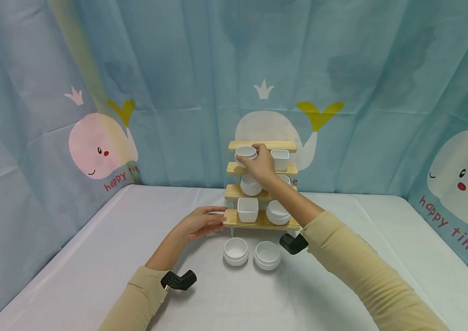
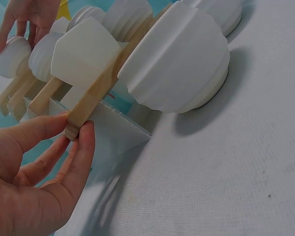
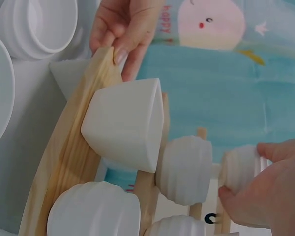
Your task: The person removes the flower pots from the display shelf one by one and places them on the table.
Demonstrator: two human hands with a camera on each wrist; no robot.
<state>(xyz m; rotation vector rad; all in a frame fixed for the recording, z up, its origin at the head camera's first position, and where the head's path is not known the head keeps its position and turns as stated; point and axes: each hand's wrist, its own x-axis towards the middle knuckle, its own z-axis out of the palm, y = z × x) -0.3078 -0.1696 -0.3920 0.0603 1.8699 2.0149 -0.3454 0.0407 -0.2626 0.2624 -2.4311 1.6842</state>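
A tiered wooden stand [image 1: 263, 225] holds small white pots. At its upper left, my right hand [image 1: 264, 166] grips a round white pot [image 1: 245, 151] between thumb and fingers, at the plank below the top one. With thumb and fingertips, my left hand [image 2: 44, 167] pinches the left end of the lowest plank [image 2: 91, 101]. That plank bears a square pot [image 1: 248, 210] and a round pot [image 1: 277, 213]. Right of the held pot stands another square pot [image 1: 280, 159]. Under my right hand sits a round pot [image 1: 250, 185]; my forearm partly hides its neighbour.
Two round white pots, a left one [image 1: 236, 252] and a right one [image 1: 267, 256], stand on the white-covered table [image 1: 300, 299] in front of the stand. A blue curtain [image 1: 184, 92] with printed whales hangs close behind it.
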